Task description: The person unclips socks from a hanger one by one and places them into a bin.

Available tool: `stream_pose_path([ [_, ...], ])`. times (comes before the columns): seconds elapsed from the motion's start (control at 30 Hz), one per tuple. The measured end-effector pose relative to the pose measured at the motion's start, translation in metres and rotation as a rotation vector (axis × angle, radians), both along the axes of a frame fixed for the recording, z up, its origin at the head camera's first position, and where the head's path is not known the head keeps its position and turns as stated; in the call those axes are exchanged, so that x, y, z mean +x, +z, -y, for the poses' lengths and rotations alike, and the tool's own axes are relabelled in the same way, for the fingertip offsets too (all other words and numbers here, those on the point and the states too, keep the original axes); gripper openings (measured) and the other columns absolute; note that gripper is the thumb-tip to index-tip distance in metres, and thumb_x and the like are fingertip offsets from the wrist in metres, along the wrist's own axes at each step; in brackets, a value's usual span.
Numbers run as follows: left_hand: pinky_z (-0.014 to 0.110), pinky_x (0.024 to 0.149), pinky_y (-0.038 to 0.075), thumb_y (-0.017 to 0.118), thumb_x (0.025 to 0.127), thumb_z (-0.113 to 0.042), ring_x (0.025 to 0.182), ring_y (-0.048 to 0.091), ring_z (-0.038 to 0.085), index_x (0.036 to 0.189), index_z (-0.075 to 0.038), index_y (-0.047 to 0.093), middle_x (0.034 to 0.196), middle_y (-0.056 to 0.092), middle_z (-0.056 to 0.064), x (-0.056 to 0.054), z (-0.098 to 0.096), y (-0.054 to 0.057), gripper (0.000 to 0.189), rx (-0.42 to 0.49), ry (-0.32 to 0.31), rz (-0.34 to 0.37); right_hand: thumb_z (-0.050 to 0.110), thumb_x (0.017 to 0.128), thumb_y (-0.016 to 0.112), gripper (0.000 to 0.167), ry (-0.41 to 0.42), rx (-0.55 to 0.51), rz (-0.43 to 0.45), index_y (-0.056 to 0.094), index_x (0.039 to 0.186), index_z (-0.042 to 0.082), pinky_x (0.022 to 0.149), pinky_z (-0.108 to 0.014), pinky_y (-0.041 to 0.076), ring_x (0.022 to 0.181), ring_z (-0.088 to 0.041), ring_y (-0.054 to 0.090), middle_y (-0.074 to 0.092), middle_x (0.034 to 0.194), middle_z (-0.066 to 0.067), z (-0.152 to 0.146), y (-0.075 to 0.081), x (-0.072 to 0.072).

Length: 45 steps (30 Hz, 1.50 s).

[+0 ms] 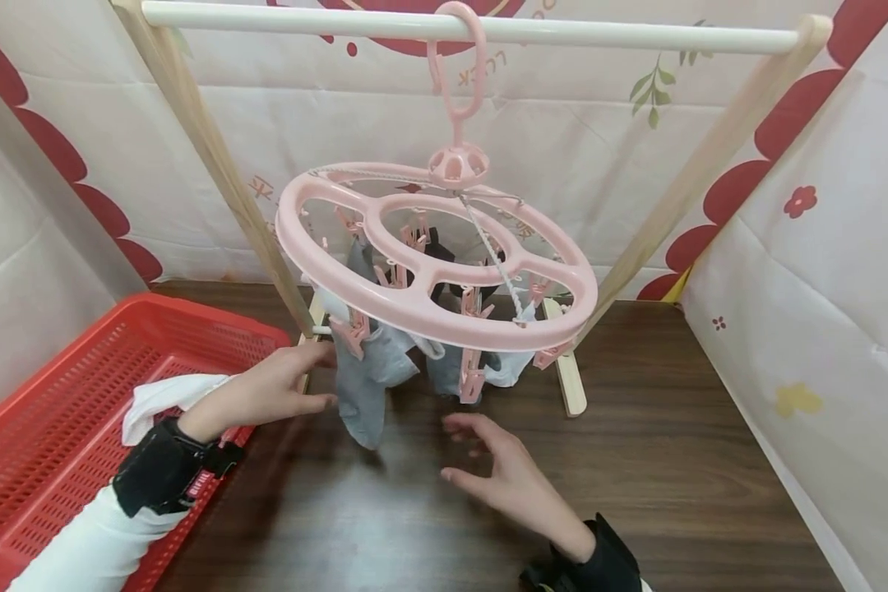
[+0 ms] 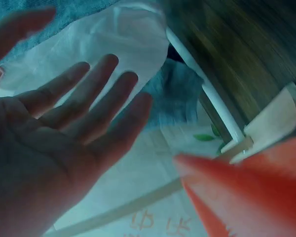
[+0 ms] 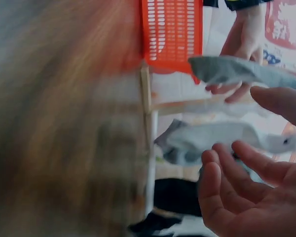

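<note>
A pink round clip hanger (image 1: 444,326) carries several socks on pink clips. At its front left a grey sock (image 1: 361,399) hangs low. My left hand (image 1: 284,385) is just left of this sock, fingers extended and nothing in the palm. Below the ring's front edge, my right hand (image 1: 499,464) hovers with thumb and fingers apart, holding nothing. Seen from the right wrist, a light grey sock (image 3: 212,139) hangs beyond my right fingertips, and dark socks (image 3: 175,197) hang farther along. Pale cloth (image 2: 133,42) lies behind my left fingers in the left wrist view.
The hanger hooks over a white bar (image 1: 622,35) on a wooden stand (image 1: 215,156). On the left, a red basket (image 1: 22,436) holds a white cloth item (image 1: 164,399). Dark wood tabletop (image 1: 636,477) lies beneath, with printed white cloth (image 1: 807,288) around it.
</note>
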<state>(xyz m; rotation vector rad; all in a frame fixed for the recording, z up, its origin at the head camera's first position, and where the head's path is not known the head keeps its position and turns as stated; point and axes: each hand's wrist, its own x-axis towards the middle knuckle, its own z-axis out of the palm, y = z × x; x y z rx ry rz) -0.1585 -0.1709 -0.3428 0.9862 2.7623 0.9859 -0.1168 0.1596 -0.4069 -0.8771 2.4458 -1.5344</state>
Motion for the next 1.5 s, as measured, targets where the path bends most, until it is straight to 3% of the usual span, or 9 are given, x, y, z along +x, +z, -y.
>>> stream_pose_path([
  [0.17, 0.048, 0.087, 0.047, 0.077, 0.079, -0.013, 0.102, 0.063, 0.025, 0.123, 0.001, 0.053, 0.11, 0.066, 0.011, -0.001, -0.012, -0.006, 0.052, 0.043, -0.028, 0.05, 0.02, 0.08, 0.08, 0.072, -0.007, 0.021, -0.11, 0.044, 0.14, 0.009, 0.084, -0.036, 0.05, 0.116, -0.021, 0.051, 0.05, 0.133, -0.004, 0.023, 0.012, -0.001],
  [0.37, 0.036, 0.08, 0.051, 0.077, 0.081, -0.015, 0.095, 0.065, 0.019, 0.118, 0.002, 0.055, 0.108, 0.065, 0.008, 0.004, -0.025, -0.007, 0.046, 0.122, -0.03, 0.115, 0.028, 0.074, 0.085, 0.101, -0.043, 0.063, -0.299, 0.023, 0.152, 0.013, 0.103, -0.044, 0.036, 0.133, -0.022, 0.035, 0.031, 0.148, -0.01, 0.046, 0.03, -0.006],
  [0.67, 0.029, 0.074, 0.049, 0.073, 0.084, -0.005, 0.083, 0.055, 0.007, 0.109, -0.001, 0.062, 0.094, 0.063, -0.003, 0.012, -0.04, -0.014, 0.028, 0.15, -0.129, 0.032, 0.031, 0.064, 0.091, 0.127, -0.047, -0.017, -0.416, 0.004, 0.156, 0.021, 0.108, -0.053, 0.022, 0.144, -0.024, 0.012, 0.004, 0.16, -0.002, 0.069, 0.068, -0.019],
  [0.77, 0.025, 0.065, 0.045, 0.071, 0.084, -0.003, 0.073, 0.05, 0.004, 0.099, -0.005, 0.065, 0.081, 0.058, -0.009, 0.016, -0.044, -0.015, 0.016, 0.122, -0.145, 0.021, 0.028, 0.065, 0.091, 0.126, -0.024, -0.064, -0.435, 0.004, 0.156, 0.017, 0.111, -0.052, 0.016, 0.145, -0.024, 0.005, 0.001, 0.161, 0.0, 0.073, 0.08, -0.021],
  [0.83, 0.024, 0.064, 0.044, 0.071, 0.084, -0.004, 0.071, 0.048, 0.004, 0.096, -0.005, 0.065, 0.078, 0.056, -0.01, 0.018, -0.046, -0.015, 0.014, 0.099, -0.154, 0.012, 0.024, 0.068, 0.089, 0.12, -0.014, -0.097, -0.429, 0.007, 0.155, 0.014, 0.111, -0.048, 0.018, 0.145, -0.023, 0.009, 0.006, 0.161, -0.001, 0.075, 0.086, -0.022],
  [1.03, 0.027, 0.074, 0.048, 0.071, 0.084, -0.003, 0.085, 0.056, 0.006, 0.104, -0.003, 0.065, 0.092, 0.063, -0.003, 0.022, -0.056, -0.015, 0.021, 0.057, -0.207, -0.031, 0.013, 0.08, 0.08, 0.086, -0.018, -0.212, -0.365, 0.031, 0.15, 0.01, 0.11, -0.039, 0.025, 0.14, -0.019, 0.027, 0.032, 0.153, -0.004, 0.074, 0.096, -0.027],
  [1.13, 0.025, 0.073, 0.048, 0.071, 0.084, -0.004, 0.082, 0.055, 0.004, 0.102, -0.005, 0.065, 0.089, 0.062, -0.006, 0.024, -0.059, -0.016, 0.018, 0.048, -0.226, -0.035, 0.021, 0.085, 0.075, 0.075, 0.01, -0.269, -0.335, 0.037, 0.148, 0.008, 0.111, -0.04, 0.022, 0.14, -0.02, 0.027, 0.035, 0.152, -0.004, 0.075, 0.099, -0.03],
  [1.3, 0.026, 0.076, 0.048, 0.071, 0.085, -0.006, 0.085, 0.056, 0.004, 0.105, -0.006, 0.065, 0.092, 0.063, -0.005, 0.027, -0.063, -0.016, 0.021, 0.018, -0.215, -0.039, 0.037, 0.09, 0.068, 0.072, 0.029, -0.312, -0.219, 0.037, 0.148, 0.009, 0.111, -0.039, 0.022, 0.141, -0.019, 0.026, 0.035, 0.152, -0.001, 0.076, 0.103, -0.029],
  [1.5, 0.031, 0.084, 0.048, 0.069, 0.087, -0.006, 0.097, 0.058, 0.009, 0.109, -0.003, 0.063, 0.103, 0.064, 0.001, 0.029, -0.065, -0.015, 0.024, 0.011, -0.209, -0.08, 0.018, 0.089, 0.071, 0.06, 0.042, -0.327, -0.167, 0.046, 0.143, 0.007, 0.109, -0.037, 0.026, 0.137, -0.018, 0.034, 0.044, 0.146, -0.004, 0.076, 0.11, -0.029],
])
